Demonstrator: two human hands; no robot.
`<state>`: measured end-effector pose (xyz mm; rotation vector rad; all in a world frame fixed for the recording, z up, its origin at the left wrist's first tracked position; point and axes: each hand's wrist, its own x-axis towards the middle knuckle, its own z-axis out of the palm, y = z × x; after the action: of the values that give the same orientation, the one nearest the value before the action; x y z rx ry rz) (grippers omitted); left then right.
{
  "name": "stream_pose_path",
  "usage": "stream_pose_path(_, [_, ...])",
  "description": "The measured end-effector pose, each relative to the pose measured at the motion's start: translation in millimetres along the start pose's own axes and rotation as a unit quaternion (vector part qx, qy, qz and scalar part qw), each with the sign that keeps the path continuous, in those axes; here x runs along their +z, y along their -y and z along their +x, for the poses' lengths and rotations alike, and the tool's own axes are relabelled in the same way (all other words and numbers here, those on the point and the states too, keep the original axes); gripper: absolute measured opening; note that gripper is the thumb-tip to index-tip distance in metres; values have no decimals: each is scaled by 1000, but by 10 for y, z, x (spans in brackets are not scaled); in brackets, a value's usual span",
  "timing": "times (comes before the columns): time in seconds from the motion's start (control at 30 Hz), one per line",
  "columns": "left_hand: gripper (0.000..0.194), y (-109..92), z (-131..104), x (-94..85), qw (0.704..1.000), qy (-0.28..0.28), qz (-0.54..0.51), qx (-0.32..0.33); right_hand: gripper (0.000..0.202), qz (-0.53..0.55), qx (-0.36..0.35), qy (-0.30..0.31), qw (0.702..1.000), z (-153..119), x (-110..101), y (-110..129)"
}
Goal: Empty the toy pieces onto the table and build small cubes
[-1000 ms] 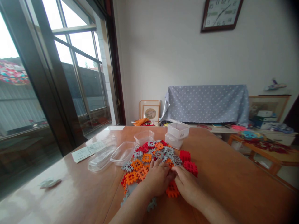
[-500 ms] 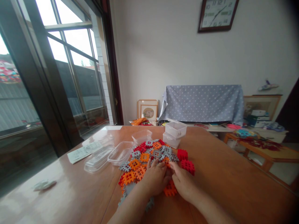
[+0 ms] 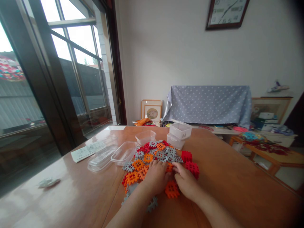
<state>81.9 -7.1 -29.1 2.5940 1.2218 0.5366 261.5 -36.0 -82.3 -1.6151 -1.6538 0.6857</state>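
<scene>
A heap of flat plastic interlocking blocks with toothed edges, in grey, orange and red [image 3: 148,158], is spread on the table under my hands. My left hand [image 3: 155,179] is closed with its fingers bent down at the heap's near side. Beside it, my right hand [image 3: 186,180] pinches with thumb and index finger. An orange interlocking block [image 3: 169,167] shows between the fingertips of both hands, partly covered by them. Just below lies another orange block [image 3: 172,189]. Two red blocks [image 3: 192,170] built into thicker shapes stand right of the heap, close to my right hand.
Clear plastic tubs [image 3: 124,153] and stacked lids [image 3: 102,158] lie left of the heap. Two white boxes [image 3: 180,130] are stacked behind it. A paper sheet [image 3: 86,151] and a small crumpled packet [image 3: 48,182] rest on the wooden table [image 3: 228,190].
The left fingers, more spread before, are now drawn together and bent. Both hands stay close together at the orange block. The camera view has shifted slightly.
</scene>
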Motion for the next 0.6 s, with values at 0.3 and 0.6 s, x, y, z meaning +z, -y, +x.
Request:
stream_pose_path(0.3, [35,46,27,-15,998,-41,-36,-23,68,220,26,63,973,-16,-133,250])
stream_pose_path(0.6, [29,77,92,50,981,-144,-113,-68,51,276,-44,27,960,-46,-57,262])
